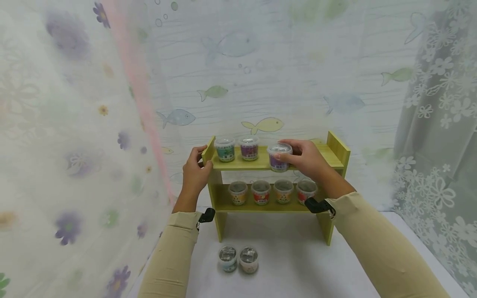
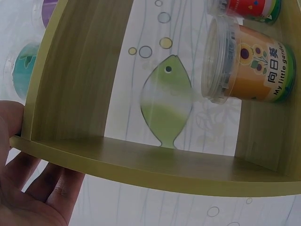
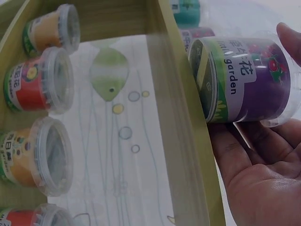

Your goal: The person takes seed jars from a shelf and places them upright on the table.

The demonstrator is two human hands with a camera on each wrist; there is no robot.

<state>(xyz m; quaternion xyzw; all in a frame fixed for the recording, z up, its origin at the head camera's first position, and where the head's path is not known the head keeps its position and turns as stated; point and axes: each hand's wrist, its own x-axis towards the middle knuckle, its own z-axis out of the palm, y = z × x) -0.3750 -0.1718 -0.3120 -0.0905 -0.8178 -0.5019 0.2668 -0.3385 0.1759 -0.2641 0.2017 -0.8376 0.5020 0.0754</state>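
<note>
My right hand grips a clear-lidded plastic cup with a purple label between thumb and fingers. In the right wrist view this purple cup is at the upper board's front edge, its base towards the board; whether it touches is unclear. To its left on the same board stand a green-labelled cup and another purple-labelled cup. My left hand holds the left end panel of the wooden shelf, thumb on one side and fingers on the other, as the left wrist view also shows.
Several cups with orange labels and red labels line the lower board. Two more cups, one bluish and one pale pink, stand on the white tabletop before the shelf. Behind hangs a fish-patterned curtain.
</note>
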